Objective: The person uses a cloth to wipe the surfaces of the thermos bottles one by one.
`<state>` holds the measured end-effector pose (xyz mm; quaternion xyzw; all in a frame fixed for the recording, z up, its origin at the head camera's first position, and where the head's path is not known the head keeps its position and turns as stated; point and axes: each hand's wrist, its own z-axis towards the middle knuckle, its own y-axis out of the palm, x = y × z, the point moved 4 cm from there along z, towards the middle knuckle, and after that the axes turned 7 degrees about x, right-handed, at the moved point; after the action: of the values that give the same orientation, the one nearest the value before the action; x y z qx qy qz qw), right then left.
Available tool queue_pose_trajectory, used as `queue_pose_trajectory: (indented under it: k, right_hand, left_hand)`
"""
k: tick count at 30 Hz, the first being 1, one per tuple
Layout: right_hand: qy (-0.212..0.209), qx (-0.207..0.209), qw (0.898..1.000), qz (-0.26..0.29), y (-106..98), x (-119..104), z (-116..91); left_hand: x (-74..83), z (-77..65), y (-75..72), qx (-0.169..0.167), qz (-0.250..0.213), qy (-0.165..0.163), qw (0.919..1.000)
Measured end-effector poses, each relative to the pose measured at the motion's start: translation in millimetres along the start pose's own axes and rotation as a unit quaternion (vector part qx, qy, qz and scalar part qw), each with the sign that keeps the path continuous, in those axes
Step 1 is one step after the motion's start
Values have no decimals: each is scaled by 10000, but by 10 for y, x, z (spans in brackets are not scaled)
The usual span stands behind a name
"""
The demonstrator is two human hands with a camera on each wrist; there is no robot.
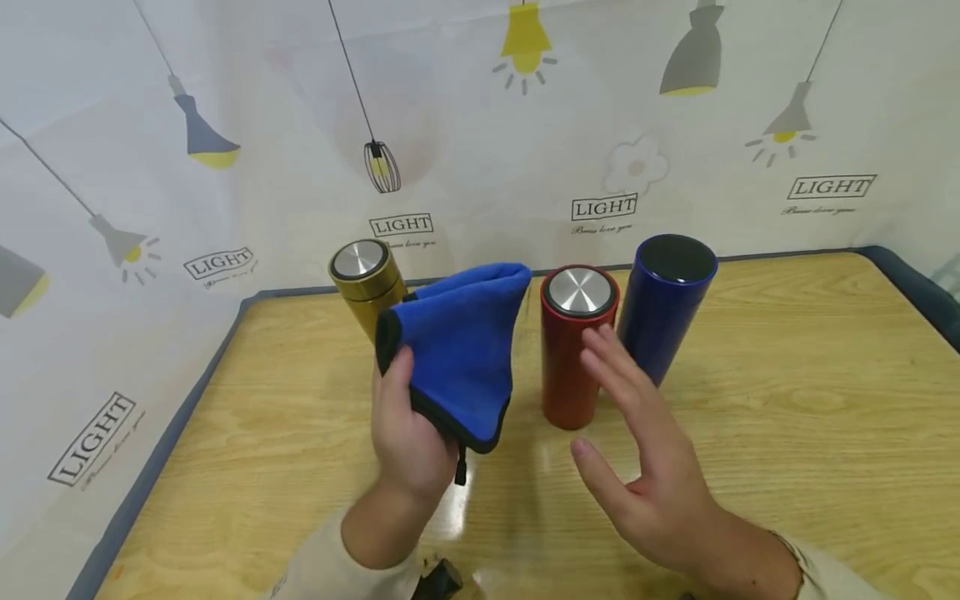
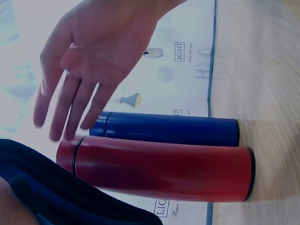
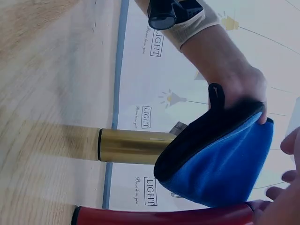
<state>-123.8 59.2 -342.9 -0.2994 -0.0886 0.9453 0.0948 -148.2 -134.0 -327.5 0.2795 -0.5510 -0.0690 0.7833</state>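
A folded blue cloth (image 1: 465, 350) with black edging and a small black loop is gripped in my left hand (image 1: 412, 433), thumb over its near edge. My right hand (image 1: 660, 467) is spread, thumb apart, its fingertips right by the upper side of the red thermos (image 1: 570, 367). That thermos stands upright with a shiny steel top. Close behind it to the right is a blue thermos (image 1: 663, 308) with a dark top. A gold thermos (image 1: 367, 279) stands at the left, its lower part hidden by the cloth. In the left wrist view the right fingers (image 2: 70, 103) overlap the thermos tops.
All the thermoses stand on a wood-grain table (image 1: 795, 400) with a dark blue-grey edge. Behind and to the left hangs a white sheet (image 1: 495, 150) printed with lamps and the word LIGHT. A small black object (image 1: 442, 579) shows by the left sleeve.
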Motion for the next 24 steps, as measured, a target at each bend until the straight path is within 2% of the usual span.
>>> queue_pose_trajectory:
  k: [3,6,11,13,15,18,20,24]
  right_hand:
    - [98,-348,9989,304,37,-57,15]
    - [149,-515,9981,299,59,-75,24]
    - [163,-577,9977,303,77,-72,11]
    - [311,-657,9969,303,98,-45,-4]
    - [635,-789,9944,311,136,15,-20]
    - [1340,-1162,9836,324,252,143,-33]
    - [1866,-1430,9710,427,385,240,-17]
    - [2517,-1890,9457,805,803,413,70]
  left_hand:
    - [59,-44,24,-193,-10,252,9995]
    - [99,-61,49,-294,-56,361,9989]
    - [109,-44,2,-57,-147,82,9998]
    - [121,-41,-66,53,-125,-62,9999]
    - [158,-40,-157,171,-46,-166,9997]
    - [257,-50,-348,315,253,-272,9988]
    - [341,-57,-478,374,488,-299,9977]
    - [498,-99,-740,593,901,-405,9933]
